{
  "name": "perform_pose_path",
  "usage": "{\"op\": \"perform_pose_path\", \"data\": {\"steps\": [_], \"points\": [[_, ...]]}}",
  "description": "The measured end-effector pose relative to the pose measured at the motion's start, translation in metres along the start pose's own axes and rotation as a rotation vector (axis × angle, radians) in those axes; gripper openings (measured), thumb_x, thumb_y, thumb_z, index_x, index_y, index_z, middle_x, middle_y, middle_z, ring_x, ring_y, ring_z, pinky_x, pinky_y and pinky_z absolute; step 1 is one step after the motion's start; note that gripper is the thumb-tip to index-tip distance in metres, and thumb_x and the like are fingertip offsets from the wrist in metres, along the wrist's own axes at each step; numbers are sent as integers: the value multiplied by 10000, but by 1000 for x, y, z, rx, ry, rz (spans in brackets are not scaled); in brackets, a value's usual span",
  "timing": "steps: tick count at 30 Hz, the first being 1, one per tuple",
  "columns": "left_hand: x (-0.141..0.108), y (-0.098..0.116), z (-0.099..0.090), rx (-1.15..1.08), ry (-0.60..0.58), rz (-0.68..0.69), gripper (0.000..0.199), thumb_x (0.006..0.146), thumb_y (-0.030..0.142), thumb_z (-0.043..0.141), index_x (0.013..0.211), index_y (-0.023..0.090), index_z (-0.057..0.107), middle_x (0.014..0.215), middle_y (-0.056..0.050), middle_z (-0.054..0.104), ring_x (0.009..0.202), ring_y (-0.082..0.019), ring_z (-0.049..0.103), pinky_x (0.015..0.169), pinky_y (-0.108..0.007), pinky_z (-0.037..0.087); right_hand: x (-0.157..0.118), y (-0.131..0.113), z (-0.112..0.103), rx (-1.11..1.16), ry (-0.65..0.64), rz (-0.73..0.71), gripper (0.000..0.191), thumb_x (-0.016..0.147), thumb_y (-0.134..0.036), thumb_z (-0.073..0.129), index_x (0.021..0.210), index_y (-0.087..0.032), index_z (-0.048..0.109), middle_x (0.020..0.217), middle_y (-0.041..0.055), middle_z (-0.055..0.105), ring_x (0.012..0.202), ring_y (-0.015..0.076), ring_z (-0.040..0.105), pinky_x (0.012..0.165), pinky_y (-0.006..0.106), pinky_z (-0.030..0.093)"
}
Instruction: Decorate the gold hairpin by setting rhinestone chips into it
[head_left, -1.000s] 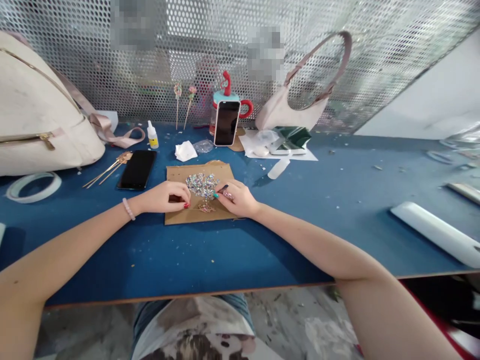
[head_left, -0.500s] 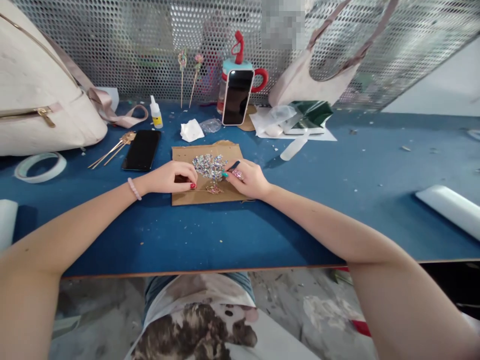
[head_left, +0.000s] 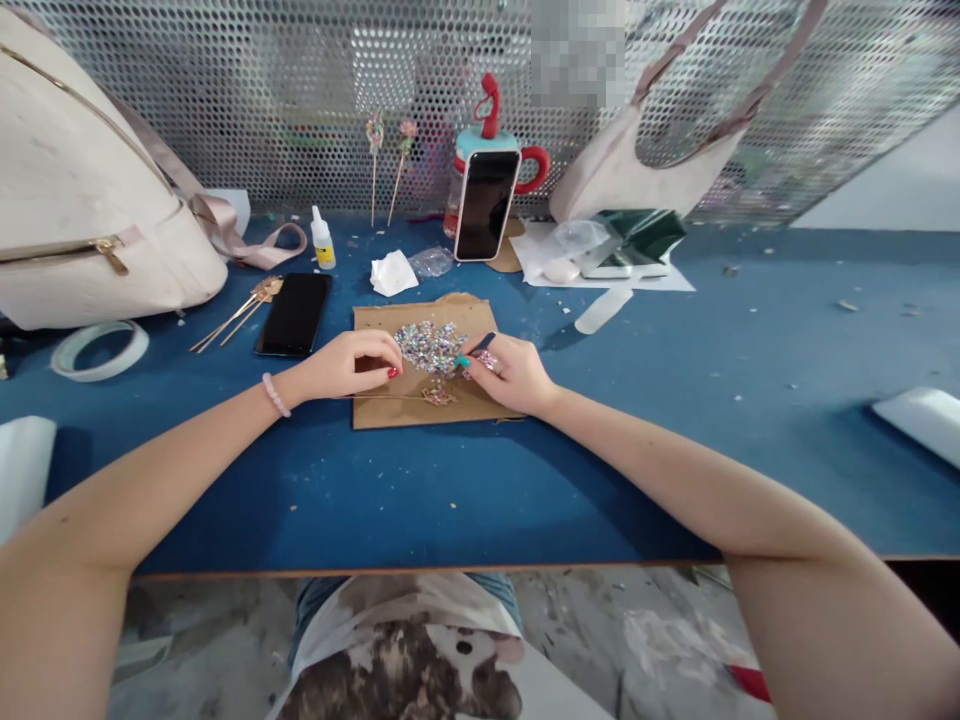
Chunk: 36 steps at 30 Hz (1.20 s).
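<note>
A heap of glittering gems (head_left: 430,346) lies on a piece of cardboard (head_left: 375,412) between my hands. Below the heap is a gold hairpin with a pink jewelled head (head_left: 437,396), its thin stick running left beneath my left hand. My left hand (head_left: 367,362) is at the cardboard's left side, thumb and fingers curved with a gap between them and nothing visible in it. My right hand (head_left: 510,370), at the heap's right edge, pinches a small dark-ended tool with a teal tip (head_left: 463,361); pink gems show by its fingers.
Behind the cardboard are a glue bottle (head_left: 322,240), a black phone (head_left: 294,314), crumpled paper (head_left: 393,273) and a phone leaning on a cup (head_left: 487,205). Hairpins (head_left: 238,315) and a tape roll (head_left: 100,351) lie left. Bags stand at both back sides.
The whole view has shifted, so things appear slightly lower and further right. The left thumb and fingertips are a little further from the hairpin's stick. The right hand keeps its pinch beside the heap.
</note>
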<state>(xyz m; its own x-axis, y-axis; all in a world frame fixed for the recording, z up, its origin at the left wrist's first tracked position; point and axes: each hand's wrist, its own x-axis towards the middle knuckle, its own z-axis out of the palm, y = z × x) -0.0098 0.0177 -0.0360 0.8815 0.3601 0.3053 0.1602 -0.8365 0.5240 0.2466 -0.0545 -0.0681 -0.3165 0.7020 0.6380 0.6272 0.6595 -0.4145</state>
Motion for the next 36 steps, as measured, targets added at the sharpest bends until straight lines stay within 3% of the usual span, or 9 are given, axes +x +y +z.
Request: {"op": "perform_pose_path", "data": {"steps": [4,7,13,18,27,36], "points": [[0,-5,4,125,163,-122,180,886,216,475,979,194,628,1079,-74,594,1013,-194,575,933,-411,477,1,0,0,22,2,19,96,867,-245,482,832,-202,560,713,10,634,649,136,606,645,272,505],[0,-8,7,220,218,-213,253,868,190,487,1100,181,586,1209,-106,532,1180,-238,486,1055,-482,380,2,-1,-1,45,9,29,102,865,-244,479,826,-198,562,720,9,640,653,130,609,646,263,501],[0,-16,12,335,120,-354,496,879,284,489,1346,131,421,1450,-177,347,1368,-327,291,1138,-535,252,3,-1,-1,75,22,77,92,851,-231,482,835,-200,567,703,-6,641,604,118,590,595,252,486],[-1,-17,12,360,66,-421,564,901,357,447,1407,134,338,1517,-172,257,1409,-347,205,1146,-550,217,3,-1,-1,79,18,121,97,846,-238,484,832,-196,570,717,-1,643,634,125,603,615,257,495],[1,-15,13,401,54,-461,576,898,381,435,1402,118,346,1522,-186,240,1410,-368,180,1128,-582,220,4,-3,-2,106,10,124,96,851,-243,491,812,-189,561,696,-8,625,600,110,573,598,241,479],[-1,-18,14,422,84,-431,553,893,388,439,1365,104,387,1476,-182,321,1389,-336,241,1144,-530,236,2,-2,-1,133,23,152,77,836,-230,497,826,-191,564,651,-22,602,560,106,550,564,238,469]]}}
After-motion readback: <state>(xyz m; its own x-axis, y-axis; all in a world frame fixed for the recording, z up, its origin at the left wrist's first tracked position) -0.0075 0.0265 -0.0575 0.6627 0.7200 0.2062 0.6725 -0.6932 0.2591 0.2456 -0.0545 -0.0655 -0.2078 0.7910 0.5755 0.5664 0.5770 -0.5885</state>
